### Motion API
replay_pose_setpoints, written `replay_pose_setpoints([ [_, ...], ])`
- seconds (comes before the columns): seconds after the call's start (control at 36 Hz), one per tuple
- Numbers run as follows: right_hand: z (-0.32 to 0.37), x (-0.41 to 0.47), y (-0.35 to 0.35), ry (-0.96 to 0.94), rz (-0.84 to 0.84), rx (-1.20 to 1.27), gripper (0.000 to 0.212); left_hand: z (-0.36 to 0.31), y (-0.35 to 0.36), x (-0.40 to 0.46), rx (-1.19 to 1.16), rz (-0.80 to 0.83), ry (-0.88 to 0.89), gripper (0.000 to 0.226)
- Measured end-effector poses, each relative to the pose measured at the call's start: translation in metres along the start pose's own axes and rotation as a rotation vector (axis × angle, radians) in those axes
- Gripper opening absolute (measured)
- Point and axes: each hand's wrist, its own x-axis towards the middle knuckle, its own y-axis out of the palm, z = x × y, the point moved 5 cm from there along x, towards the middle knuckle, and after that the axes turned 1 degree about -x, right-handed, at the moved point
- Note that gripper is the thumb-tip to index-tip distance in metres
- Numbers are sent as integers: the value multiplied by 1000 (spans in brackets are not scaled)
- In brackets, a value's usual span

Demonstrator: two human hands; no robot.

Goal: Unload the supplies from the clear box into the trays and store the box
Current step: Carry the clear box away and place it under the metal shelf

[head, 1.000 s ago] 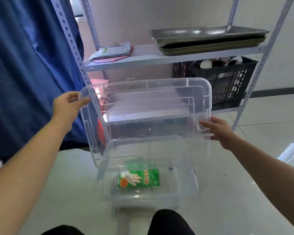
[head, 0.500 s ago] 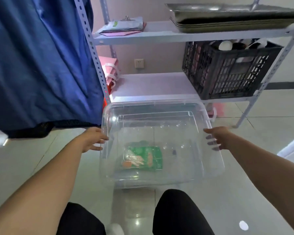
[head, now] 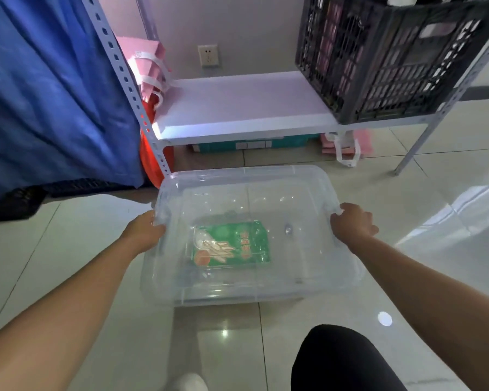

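The clear box sits on the tiled floor in front of me with its clear lid lying flat on top. Through the lid I see a green packet printed with gloves, lying on the box's bottom. My left hand grips the left side of the box at its clasp, fingers curled over the rim. At the right side clasp, my right hand is closed the same way.
A metal shelf rack stands just behind the box, its low shelf bare on the left, with a black crate on the right. Pink bags and blue cloth hang left. My knee is below.
The lid, held up and tilted a second ago, has come down flat onto the box. Both hands slid from the lid's edges down to the side clasps.
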Motion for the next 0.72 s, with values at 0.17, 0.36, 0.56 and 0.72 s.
replay_pose_setpoints([
  [0.17,-26,-2,16,-12,49,485,52,15,5,14,-49,58,-14,46],
  [0.36,-45,5,20,241,375,822,68,45,10,7,-448,348,-328,58],
  [0.56,-52,-2,27,407,583,766,47,70,18,8,-591,376,-448,42],
  [0.72,-38,16,2,167,242,488,36,66,3,21,-540,165,-340,35],
])
